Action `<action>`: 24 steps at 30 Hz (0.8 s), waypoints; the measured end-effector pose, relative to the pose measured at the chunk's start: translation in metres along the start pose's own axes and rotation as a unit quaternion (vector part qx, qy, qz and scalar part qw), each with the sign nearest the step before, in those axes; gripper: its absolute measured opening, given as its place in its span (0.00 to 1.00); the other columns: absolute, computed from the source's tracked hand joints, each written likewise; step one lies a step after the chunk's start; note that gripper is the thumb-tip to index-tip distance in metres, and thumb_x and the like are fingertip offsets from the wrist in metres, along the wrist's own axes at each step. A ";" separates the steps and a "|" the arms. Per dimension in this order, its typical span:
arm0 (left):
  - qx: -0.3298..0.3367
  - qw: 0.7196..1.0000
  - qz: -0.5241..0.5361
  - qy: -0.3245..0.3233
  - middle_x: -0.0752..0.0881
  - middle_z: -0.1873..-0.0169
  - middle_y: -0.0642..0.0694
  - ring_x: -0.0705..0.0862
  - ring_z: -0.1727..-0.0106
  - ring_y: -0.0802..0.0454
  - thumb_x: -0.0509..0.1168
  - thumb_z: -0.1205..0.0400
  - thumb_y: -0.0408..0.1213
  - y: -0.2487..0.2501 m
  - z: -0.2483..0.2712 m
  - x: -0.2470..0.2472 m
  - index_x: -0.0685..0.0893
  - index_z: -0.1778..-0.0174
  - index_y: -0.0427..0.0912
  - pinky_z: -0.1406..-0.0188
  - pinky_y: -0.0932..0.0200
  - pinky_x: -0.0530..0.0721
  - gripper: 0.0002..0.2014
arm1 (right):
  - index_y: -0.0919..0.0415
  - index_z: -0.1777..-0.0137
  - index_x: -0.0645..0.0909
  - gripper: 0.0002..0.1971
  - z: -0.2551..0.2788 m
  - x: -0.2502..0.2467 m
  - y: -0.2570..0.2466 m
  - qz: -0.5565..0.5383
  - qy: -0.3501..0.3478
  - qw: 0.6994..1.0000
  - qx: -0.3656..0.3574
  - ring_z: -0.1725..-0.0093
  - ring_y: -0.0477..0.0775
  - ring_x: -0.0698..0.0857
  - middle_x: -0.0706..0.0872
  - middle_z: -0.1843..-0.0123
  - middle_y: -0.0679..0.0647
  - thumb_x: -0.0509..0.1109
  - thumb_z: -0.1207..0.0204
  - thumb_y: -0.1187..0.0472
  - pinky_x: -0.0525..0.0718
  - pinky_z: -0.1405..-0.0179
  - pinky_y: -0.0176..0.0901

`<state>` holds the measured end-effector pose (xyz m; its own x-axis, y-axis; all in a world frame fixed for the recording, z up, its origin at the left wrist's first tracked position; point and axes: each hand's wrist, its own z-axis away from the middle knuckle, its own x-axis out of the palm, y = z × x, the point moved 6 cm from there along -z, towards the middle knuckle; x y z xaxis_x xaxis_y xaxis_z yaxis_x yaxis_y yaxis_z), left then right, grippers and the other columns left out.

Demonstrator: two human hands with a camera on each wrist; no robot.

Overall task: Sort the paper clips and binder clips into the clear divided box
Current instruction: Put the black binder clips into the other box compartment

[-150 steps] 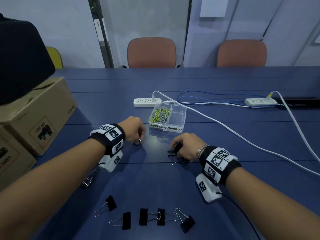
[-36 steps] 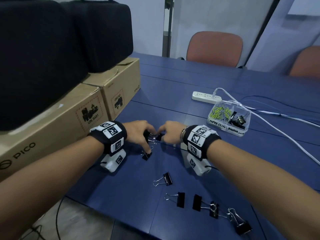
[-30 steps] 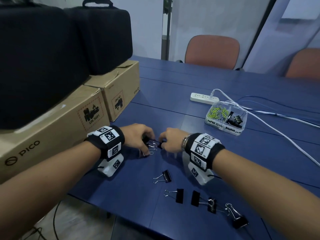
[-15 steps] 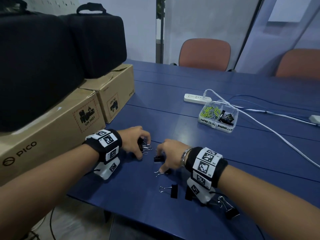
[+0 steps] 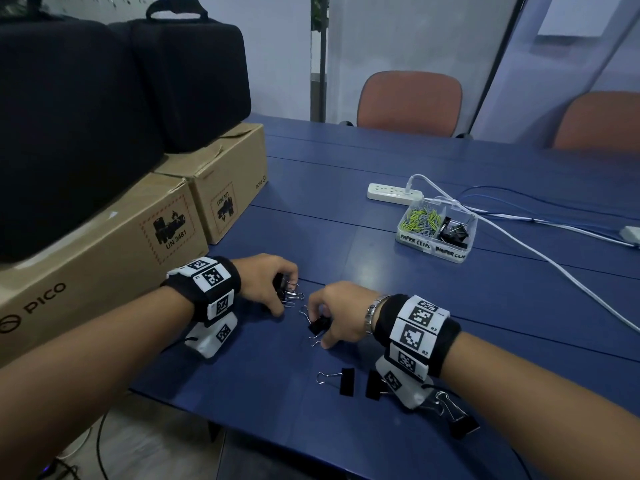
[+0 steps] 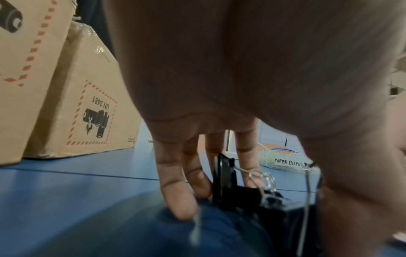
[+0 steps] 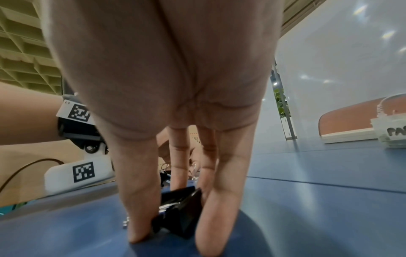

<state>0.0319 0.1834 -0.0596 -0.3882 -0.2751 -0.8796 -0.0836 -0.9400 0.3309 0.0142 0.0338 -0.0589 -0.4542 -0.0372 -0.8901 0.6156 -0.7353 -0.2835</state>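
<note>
Dim, cool overhead light; soft glare patches on blue table [image 5: 363, 271]. Head view sharp at centre, wide-angle bending at edges. Wrist views: close palms fill frame, near foreground blurred, heavy fisheye stretch, soft shadows under fingers.

Head view: from above my forearms, facing forward and down across the table [image 5: 450, 306] toward the chairs [image 5: 410, 102]. Left wrist view: from under my left palm, close to the tabletop, facing along my fingers [image 6: 175, 191] toward the cartons [image 6: 87, 113] and the box [image 6: 283, 162]. Right wrist view: equally low and close, under my right palm, facing along my fingers [image 7: 140, 200] toward my left wrist. All three share the table and box; both wrist views sit far nearer.
</note>
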 end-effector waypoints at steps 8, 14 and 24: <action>0.005 0.999 -0.030 -0.032 0.76 0.49 0.49 0.80 0.53 0.47 0.84 0.42 0.40 0.001 0.004 0.000 0.79 0.47 0.55 0.57 0.53 0.83 0.29 | 0.48 0.48 0.81 0.17 0.004 0.004 0.003 -0.019 0.014 1.000 -0.002 0.57 0.54 0.83 0.84 0.56 0.48 0.81 0.35 0.54 0.86 0.56 0.48; -0.006 0.997 -0.052 -0.053 0.80 0.50 0.49 0.82 0.54 0.47 0.81 0.39 0.33 -0.003 0.006 -0.004 0.82 0.49 0.52 0.57 0.51 0.85 0.24 | 0.48 0.49 0.81 0.15 0.005 0.004 0.003 -0.020 0.020 1.000 -0.004 0.55 0.55 0.85 0.83 0.56 0.47 0.80 0.34 0.55 0.88 0.56 0.49; -0.060 0.997 0.024 -0.053 0.82 0.57 0.47 0.88 0.64 0.40 0.80 0.35 0.28 -0.023 0.008 -0.006 0.86 0.52 0.45 0.67 0.50 0.91 0.18 | 0.49 0.50 0.81 0.14 0.005 0.006 0.003 -0.026 0.022 0.999 -0.008 0.54 0.56 0.85 0.86 0.52 0.50 0.79 0.34 0.57 0.89 0.54 0.51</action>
<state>0.0286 0.2080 -0.0591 -0.4838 -0.3026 -0.8212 0.0442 -0.9456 0.3224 0.0099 0.0278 -0.0632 -0.4579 0.0306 -0.8885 0.6022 -0.7245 -0.3354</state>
